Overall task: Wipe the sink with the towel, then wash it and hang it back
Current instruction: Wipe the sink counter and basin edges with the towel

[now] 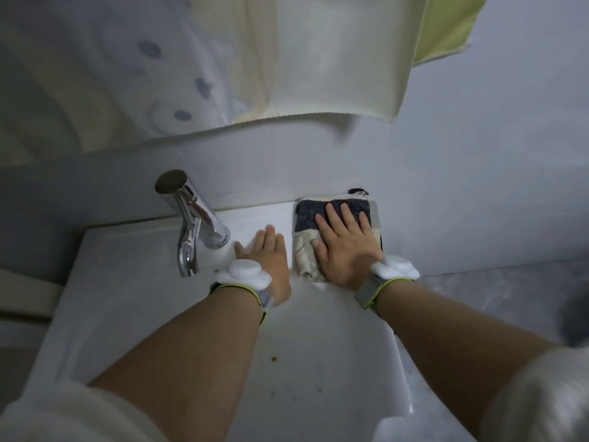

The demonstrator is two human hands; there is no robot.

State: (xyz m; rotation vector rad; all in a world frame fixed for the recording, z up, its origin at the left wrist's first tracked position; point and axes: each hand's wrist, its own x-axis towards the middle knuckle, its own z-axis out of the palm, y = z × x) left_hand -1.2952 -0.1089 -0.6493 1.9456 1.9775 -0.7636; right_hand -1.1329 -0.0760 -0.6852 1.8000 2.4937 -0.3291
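1. Step in hand, by my reading: the wiping stage. The folded dark-grey and cream terry towel (331, 232) lies flat on the back ledge of the white ceramic sink (134, 301), right of the tap and hard against the pale wall.
2. Right hand (345, 247): palm down on the towel, fingers straight and slightly spread, pressing rather than gripping.
3. Left hand (267, 250): flat on the bare ledge between the towel and the chrome single-lever tap (194, 215), fingers straight and close together, holding nothing. Looks like a brace.
4. Basin below the forearms shows brown specks and smears, so wiping seems far from done; washing and hanging not yet begun.
5. Next move likely calls for sliding the towel along the ledge and down into the basin under steady palm pressure, clear of the tap base.
6. Pale yellow-cream cloths (334, 59) hang above the sink; the rail is not visible.
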